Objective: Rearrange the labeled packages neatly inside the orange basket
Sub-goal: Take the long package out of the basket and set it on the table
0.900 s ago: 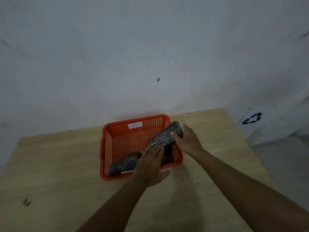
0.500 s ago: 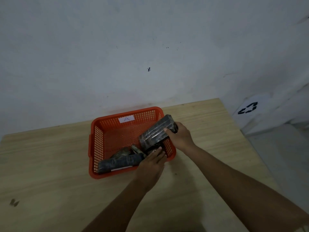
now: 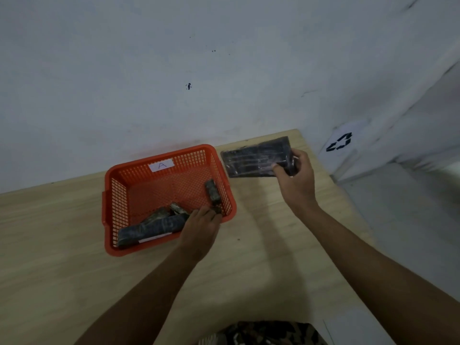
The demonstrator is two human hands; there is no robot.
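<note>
Right hand [image 3: 295, 179] grips one dark flat package [image 3: 257, 156] by its right end, thumb on the near face, fingers wrapped behind. It's out of the orange basket [image 3: 109, 210], held right of the rim at centre-right of frame; can't tell if it touches the table [image 3: 261, 270].

Left hand [image 3: 201, 227] reaches over the basket's near wall, fingers curled down onto the packages [image 3: 151, 226] in the near-left corner; can't tell whether it's actually gripping one. Another narrow package [image 3: 212, 192] stands on edge along the right wall.

Handling guess: held pack stays flat when cantilevered from one end, so fairly stiff and light. Wrap looks glossy plastic film, likely slippery. Pinch across the short end or grab the long edges.

Basket: rigid plastic mesh, rounded corners, white tag marked "A" [image 3: 161, 165] on the far wall. Table is pale wood grain.
</note>
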